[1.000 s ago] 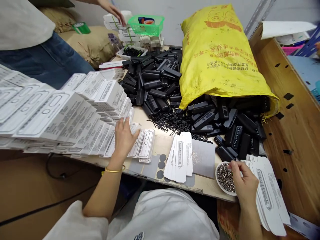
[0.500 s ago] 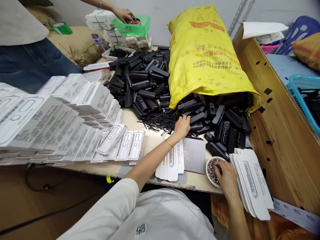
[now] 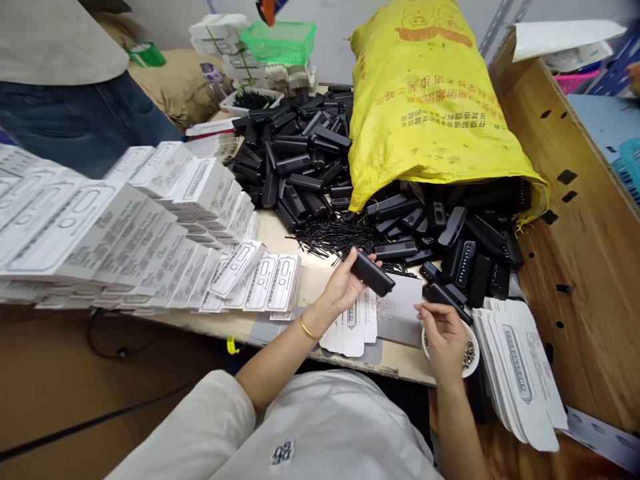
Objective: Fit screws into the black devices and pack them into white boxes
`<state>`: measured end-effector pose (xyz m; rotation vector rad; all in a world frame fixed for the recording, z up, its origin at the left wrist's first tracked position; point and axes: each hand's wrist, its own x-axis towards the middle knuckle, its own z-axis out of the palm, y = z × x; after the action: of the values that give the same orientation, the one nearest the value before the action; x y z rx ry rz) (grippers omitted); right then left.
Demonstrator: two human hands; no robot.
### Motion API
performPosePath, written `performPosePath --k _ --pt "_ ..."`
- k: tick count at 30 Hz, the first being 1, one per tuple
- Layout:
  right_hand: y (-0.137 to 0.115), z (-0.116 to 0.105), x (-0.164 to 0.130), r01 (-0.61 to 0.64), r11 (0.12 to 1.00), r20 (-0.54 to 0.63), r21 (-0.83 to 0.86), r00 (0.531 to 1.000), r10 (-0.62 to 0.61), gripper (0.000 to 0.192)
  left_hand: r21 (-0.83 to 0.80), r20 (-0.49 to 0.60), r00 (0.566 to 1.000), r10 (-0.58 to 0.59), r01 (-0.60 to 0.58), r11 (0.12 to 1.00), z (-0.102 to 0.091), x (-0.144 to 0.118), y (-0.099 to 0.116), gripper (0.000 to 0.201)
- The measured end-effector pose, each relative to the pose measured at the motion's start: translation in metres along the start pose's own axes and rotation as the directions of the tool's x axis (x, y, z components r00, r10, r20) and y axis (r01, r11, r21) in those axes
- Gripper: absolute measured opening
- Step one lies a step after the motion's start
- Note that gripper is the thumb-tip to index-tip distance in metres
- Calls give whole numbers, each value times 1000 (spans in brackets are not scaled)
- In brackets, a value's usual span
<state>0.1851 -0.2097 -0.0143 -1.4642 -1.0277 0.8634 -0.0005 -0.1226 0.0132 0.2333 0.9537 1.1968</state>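
Observation:
My left hand [image 3: 340, 287] is wrapped round a black oblong plastic case [image 3: 374, 272], holding it tilted above the table. Below it lie flat white printed cartons [image 3: 345, 339] and a grey plate [image 3: 407, 310] with tiny specks on it. My right hand [image 3: 443, 340] is raised over the left part of a white bowl [image 3: 476, 365] of small shiny metal pieces [image 3: 469, 353]. Its thumb and forefinger are pinched together; whatever they hold is too small to name. Behind the left hand is a heap of thin black sticks [image 3: 330, 235].
A yellow sack [image 3: 440, 127] spills black cases [image 3: 480, 267] behind my hands, with another heap [image 3: 300, 153] to its left. White boxes [image 3: 110, 227] are stacked at left. More flat cartons [image 3: 520, 373] lie at right, beside a wooden side board [image 3: 565, 267]. A person [image 3: 60, 80] stands far left.
My left hand has taken a black case from the pile and drawn it nearer. My right hand has risen out of the bowl, pinched. The other person's hand has left the green basket.

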Motion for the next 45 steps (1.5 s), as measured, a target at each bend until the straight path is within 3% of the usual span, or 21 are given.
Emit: performPosePath --k 2,7,9,14,24,27,31,34,38,45 --pt "-7 24 -2 7 996 9 85 1000 -8 17 -178 -31 988 -154 146 973 1 -8 -5 16" --pt "-11 49 -4 151 988 -62 13 987 -150 10 -298 -62 977 -203 175 938 2 -19 -8 16" --pt "-10 50 -4 163 987 -70 13 984 -162 9 -310 -62 978 -201 172 935 2 -20 -7 18" --pt "-10 49 -3 40 987 -59 157 998 -31 15 -321 -88 977 -193 156 934 3 -20 -6 14" --pt "-4 48 -7 0 995 -61 95 998 6 16 -323 -91 977 -191 153 934 4 -21 -10 17" --pt "-2 46 -8 53 999 -69 10 996 -52 15 -314 -97 977 -191 152 937 5 -23 -11 13" --pt "-2 44 -8 213 963 -80 -165 970 -229 12 -300 -93 979 -183 148 942 5 -24 -13 13" --pt "-4 40 -5 299 924 -16 -239 950 -311 12 -279 -85 985 -149 120 953 1 -25 -15 12" --pt "-5 38 -3 288 924 58 -251 957 -283 13 -215 -46 998 -53 42 976 -6 -25 -18 14" --pt "8 57 -20 289 943 -115 -166 944 -310 11 -238 -84 990 -113 90 967 -1 -29 -17 19"
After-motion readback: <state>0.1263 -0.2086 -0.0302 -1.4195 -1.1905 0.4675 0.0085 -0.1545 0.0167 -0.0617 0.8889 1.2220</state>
